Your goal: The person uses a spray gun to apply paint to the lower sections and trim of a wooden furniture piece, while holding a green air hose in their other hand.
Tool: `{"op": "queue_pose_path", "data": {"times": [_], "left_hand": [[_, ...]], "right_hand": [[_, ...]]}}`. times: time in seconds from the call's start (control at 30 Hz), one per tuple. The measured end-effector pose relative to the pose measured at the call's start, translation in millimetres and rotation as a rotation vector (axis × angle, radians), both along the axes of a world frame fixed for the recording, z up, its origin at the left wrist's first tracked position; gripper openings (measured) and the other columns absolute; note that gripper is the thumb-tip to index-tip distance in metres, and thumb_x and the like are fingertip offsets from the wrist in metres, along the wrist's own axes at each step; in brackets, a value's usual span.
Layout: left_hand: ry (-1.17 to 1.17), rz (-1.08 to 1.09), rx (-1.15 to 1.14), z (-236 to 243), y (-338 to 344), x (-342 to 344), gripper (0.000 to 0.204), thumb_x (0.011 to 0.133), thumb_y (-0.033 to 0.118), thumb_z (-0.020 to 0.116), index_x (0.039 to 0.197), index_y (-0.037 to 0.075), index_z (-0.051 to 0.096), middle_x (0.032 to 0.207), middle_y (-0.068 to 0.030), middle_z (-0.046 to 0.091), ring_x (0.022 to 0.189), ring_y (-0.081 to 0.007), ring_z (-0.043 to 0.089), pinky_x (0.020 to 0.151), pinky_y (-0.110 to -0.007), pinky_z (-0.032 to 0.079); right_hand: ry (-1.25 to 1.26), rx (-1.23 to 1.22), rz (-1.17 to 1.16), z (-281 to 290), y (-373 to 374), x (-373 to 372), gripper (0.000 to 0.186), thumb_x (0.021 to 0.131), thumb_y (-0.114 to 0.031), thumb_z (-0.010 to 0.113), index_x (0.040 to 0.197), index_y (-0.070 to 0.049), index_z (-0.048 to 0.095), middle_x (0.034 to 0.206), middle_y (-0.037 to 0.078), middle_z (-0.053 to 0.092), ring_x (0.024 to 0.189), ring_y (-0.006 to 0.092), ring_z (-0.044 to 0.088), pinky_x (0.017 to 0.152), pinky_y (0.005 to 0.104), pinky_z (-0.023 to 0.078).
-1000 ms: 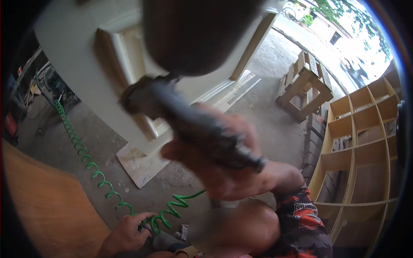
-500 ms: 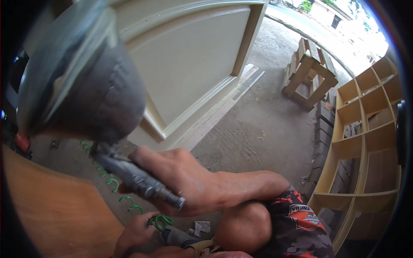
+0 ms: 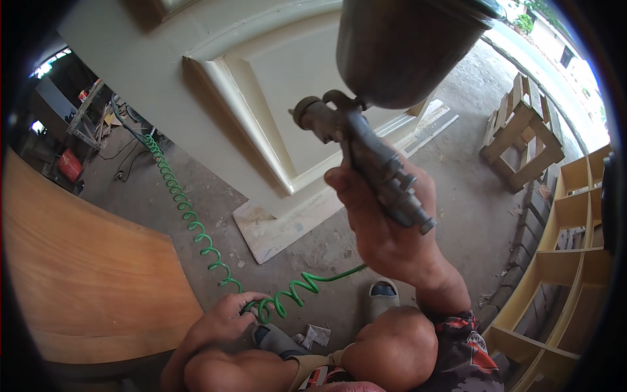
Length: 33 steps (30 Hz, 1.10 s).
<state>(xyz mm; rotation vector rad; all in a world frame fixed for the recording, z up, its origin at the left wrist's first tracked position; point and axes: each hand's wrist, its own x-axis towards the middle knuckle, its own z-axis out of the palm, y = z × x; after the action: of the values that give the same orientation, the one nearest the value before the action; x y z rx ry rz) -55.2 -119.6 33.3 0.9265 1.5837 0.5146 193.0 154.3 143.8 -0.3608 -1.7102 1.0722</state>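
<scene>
Clamps fingers of right hand round spray gun, upper centre. Curls left hand on green hose, lower centre. Leaves floor between panelled door and wooden crate, right.

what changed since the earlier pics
The right hand swung the spray gun left, then back right and higher, in front of the pale panelled door; the view shifted too. Nothing was let go: the left hand still holds the green coiled hose.
</scene>
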Motion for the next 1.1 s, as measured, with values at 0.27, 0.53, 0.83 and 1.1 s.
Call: {"op": "queue_pose_path", "data": {"times": [0.27, 0.53, 0.83, 1.1], "left_hand": [[-0.056, -0.023, -0.072, 10, 21, 4, 0.051, 0.101, -0.008, 0.054, 0.152, -0.008, 0.058, 0.128, -0.0092, 0.076, 0.107, -0.0138, 0.071, 0.095, -0.032, 0.059], [-0.096, -0.062, -0.046, 18, 44, 14, 0.049, 0.103, -0.009, 0.053, 0.152, -0.006, 0.059, 0.136, -0.0091, 0.075, 0.110, -0.0126, 0.070, 0.097, -0.031, 0.058], [-0.079, -0.068, -0.039, 32, 73, 28, 0.053, 0.101, -0.011, 0.052, 0.153, -0.010, 0.055, 0.131, -0.0116, 0.075, 0.107, -0.0153, 0.073, 0.098, -0.033, 0.060], [-0.041, -0.124, -0.075, 33, 93, 34, 0.052, 0.100, -0.007, 0.056, 0.152, -0.010, 0.056, 0.118, -0.0106, 0.078, 0.103, -0.0152, 0.074, 0.096, -0.032, 0.060]], "right_hand": [[0.029, -0.147, -0.058, -1, 25, 29, 0.015, 0.106, -0.007, 0.076, 0.116, 0.003, 0.073, 0.073, 0.003, 0.061, 0.064, 0.0075, 0.050, 0.056, 0.0307, 0.042], [-0.006, -0.181, -0.193, 3, 64, 61, 0.027, 0.109, -0.018, 0.075, 0.126, 0.004, 0.075, 0.071, -0.001, 0.058, 0.065, 0.0068, 0.049, 0.058, 0.0295, 0.040], [0.000, -0.219, -0.214, -6, 109, 83, 0.030, 0.111, -0.028, 0.074, 0.111, 0.002, 0.077, 0.068, -0.004, 0.054, 0.061, 0.0058, 0.044, 0.054, 0.0298, 0.036], [0.074, -0.213, -0.226, -13, 139, 103, 0.032, 0.111, -0.029, 0.074, 0.102, 0.001, 0.075, 0.066, -0.006, 0.051, 0.059, 0.0046, 0.040, 0.053, 0.0293, 0.031]]}}
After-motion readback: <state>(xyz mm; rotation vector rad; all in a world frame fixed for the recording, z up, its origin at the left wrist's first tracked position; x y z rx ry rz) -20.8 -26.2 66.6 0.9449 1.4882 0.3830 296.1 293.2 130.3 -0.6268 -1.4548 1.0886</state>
